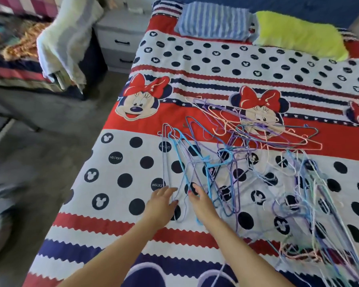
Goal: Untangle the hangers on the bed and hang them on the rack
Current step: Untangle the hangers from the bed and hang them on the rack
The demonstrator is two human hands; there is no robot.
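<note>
A tangle of thin wire hangers in blue, purple, pink and white lies spread over the middle and right of the bed, which has a red, white and navy cartoon-mouse cover. A few blue and lilac hangers lie apart at the left of the pile. My left hand reaches over the cover with fingers extended, its fingertips at the lower end of those hangers. My right hand lies just to its right, fingers stretched onto the same hangers. Neither hand grips anything. No rack is in view.
A striped blue pillow and a yellow-green pillow lie at the head of the bed. A grey bedside drawer unit stands to the left, beside another bed with a pale towel draped over its end. Grey floor runs along the left.
</note>
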